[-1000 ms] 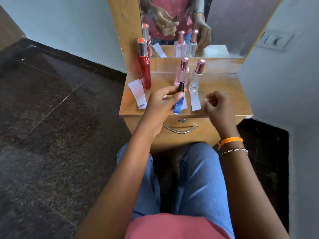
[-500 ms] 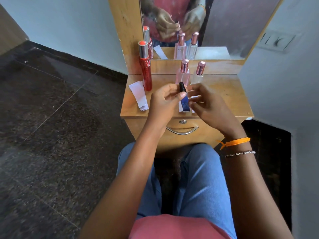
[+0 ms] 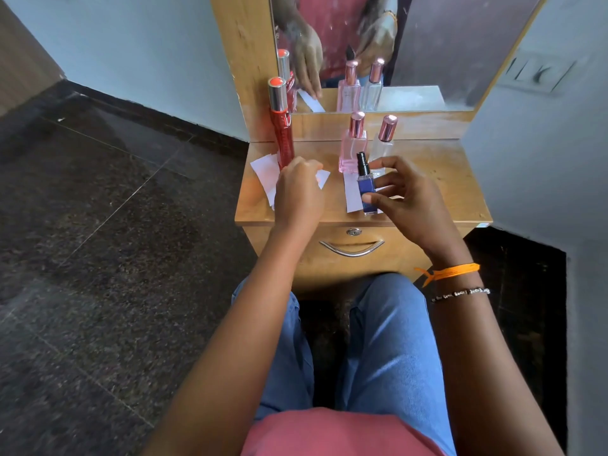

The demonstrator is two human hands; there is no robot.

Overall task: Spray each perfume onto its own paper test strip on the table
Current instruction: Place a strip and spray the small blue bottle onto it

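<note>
My right hand (image 3: 406, 199) grips a small blue perfume bottle (image 3: 367, 189) with a black spray top, held upright over a white paper strip (image 3: 351, 195) near the front of the wooden table (image 3: 437, 179). My left hand (image 3: 297, 195) rests over more white paper strips (image 3: 265, 174) at the table's left, fingers curled on a strip whose corner (image 3: 324, 177) shows. A tall red bottle (image 3: 283, 126) stands behind it. A pink bottle (image 3: 353, 144) and a clear bottle (image 3: 383, 139), both with rose caps, stand at the back.
A mirror (image 3: 427, 44) in a wooden frame rises behind the table and reflects the hands and bottles. A drawer with a metal handle (image 3: 352, 250) sits under the tabletop. My knees in blue jeans (image 3: 388, 324) are below. Dark stone floor (image 3: 98, 225) lies left; a wall (image 3: 543, 126) right.
The blue bottle passed from my left hand to my right hand. My left hand then moved left onto the paper strips beside the red bottle.
</note>
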